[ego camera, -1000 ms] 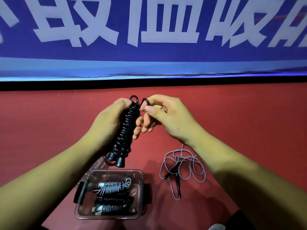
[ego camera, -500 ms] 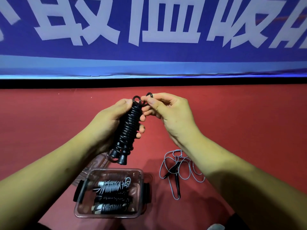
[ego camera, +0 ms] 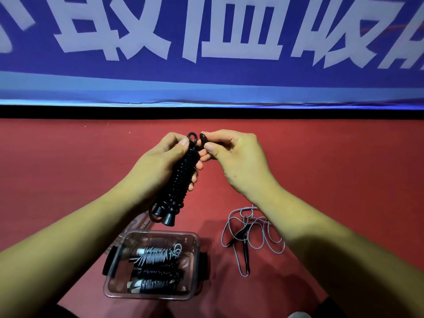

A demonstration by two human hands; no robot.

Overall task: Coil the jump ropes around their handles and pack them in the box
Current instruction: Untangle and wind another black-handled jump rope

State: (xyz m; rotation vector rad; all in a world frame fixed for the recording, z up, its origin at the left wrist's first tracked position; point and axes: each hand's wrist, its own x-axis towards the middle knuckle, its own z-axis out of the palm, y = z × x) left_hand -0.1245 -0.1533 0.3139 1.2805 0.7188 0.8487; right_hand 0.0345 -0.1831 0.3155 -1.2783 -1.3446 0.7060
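While one rope is held, the box holds three coiled ropes.

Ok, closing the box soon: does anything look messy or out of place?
Only the grey jump rope, lying loose and tangled on the red surface right of the box, not coiled. The ropes inside lie neatly wound. The black jump rope, held by the left hand and right hand, is coiled too.

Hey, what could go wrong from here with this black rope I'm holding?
The right hand pinches only the end loop; if it slips, the black rope gripped by the left hand may uncoil. The box already holds three coiled ropes, so room looks tight. The grey rope lies loosely tangled and may knot.
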